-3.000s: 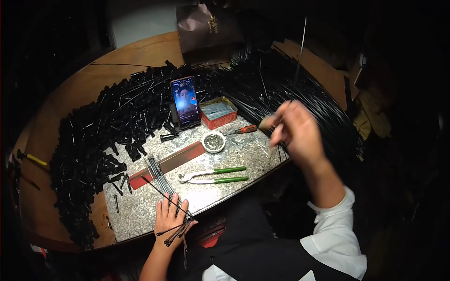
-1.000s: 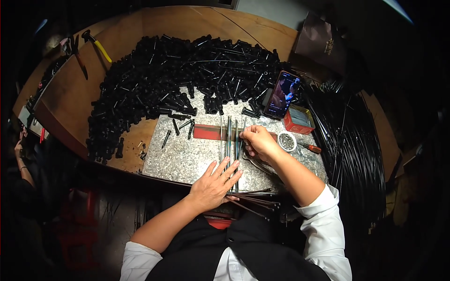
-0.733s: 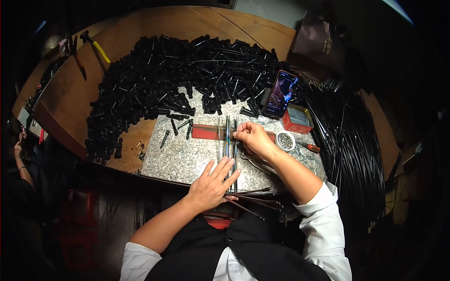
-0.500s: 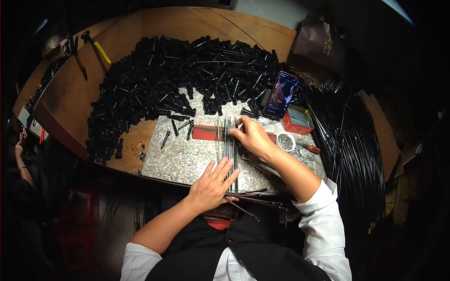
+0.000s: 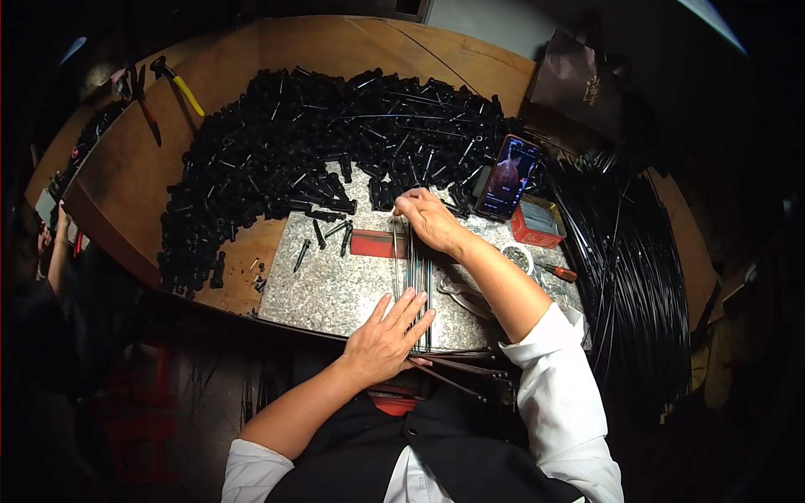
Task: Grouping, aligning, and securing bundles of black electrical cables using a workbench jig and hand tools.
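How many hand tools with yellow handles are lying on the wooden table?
1: a yellow-handled tool lies at the far left of the wooden table, beyond the pile of black parts. Others may be hidden in the dark left edge.

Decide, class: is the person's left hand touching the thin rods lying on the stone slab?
Touching. The head view shows the left hand lying flat with its fingers across the near ends of the thin rods.
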